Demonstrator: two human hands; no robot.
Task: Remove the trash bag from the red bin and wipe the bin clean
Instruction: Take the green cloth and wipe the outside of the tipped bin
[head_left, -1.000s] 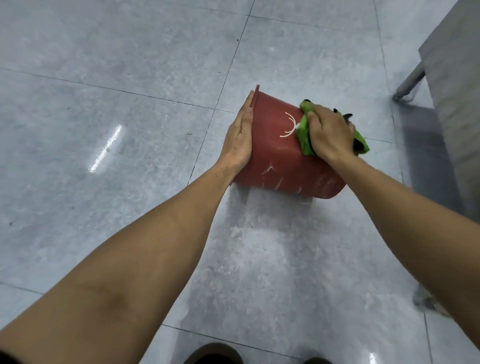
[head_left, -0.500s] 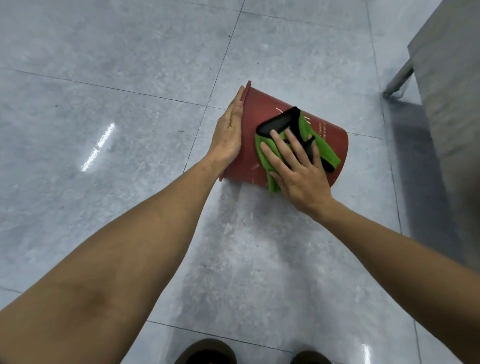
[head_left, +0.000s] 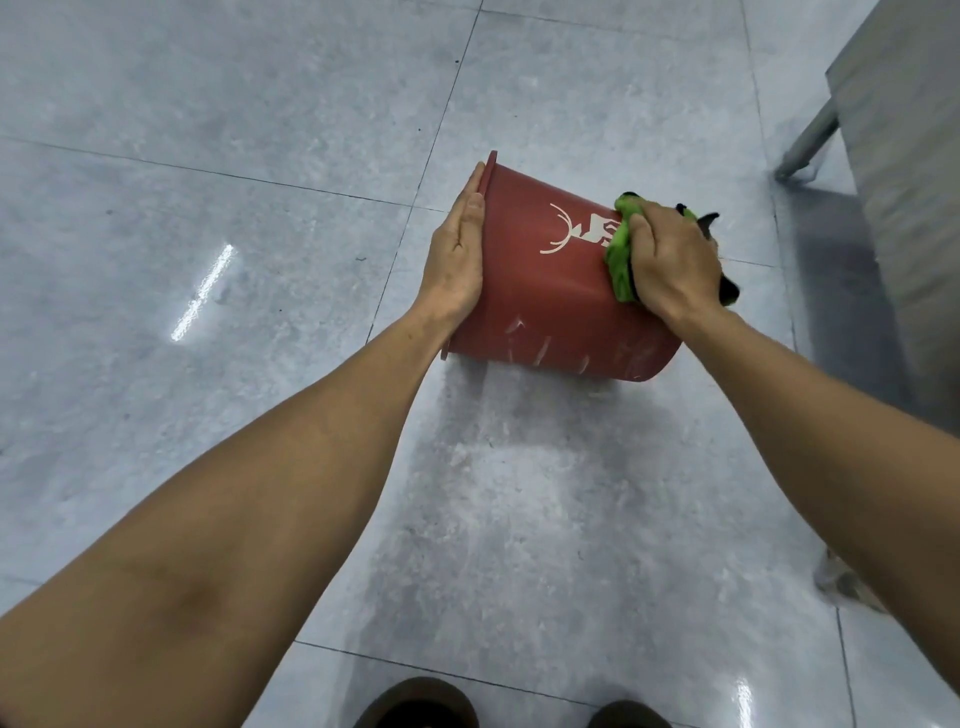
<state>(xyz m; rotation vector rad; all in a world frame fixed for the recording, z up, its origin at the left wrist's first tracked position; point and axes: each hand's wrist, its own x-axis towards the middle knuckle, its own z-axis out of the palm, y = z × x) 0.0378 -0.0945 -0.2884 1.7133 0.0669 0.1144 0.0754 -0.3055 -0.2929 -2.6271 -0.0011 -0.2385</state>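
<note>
Your shoe tips (head_left: 415, 701) edge the frame's bottom. Farther out, the red bin (head_left: 545, 291) lies sideways on grey tile floor (head_left: 208, 130). Your left hand (head_left: 457, 254), fingers straight and together, braces its rim; your right hand (head_left: 670, 260) curls around a green cloth (head_left: 618, 260) near its base.

Bright, even overhead light, pretty sharp shot

Glare streak on the glossy floor (head_left: 156, 130) at left, smaller glints at the bottom right. Soft shadow under the red bin (head_left: 550, 306) and beside the grey furniture (head_left: 904, 171) upper right. Wide-angle stretch bends the forearms near the edges.
</note>
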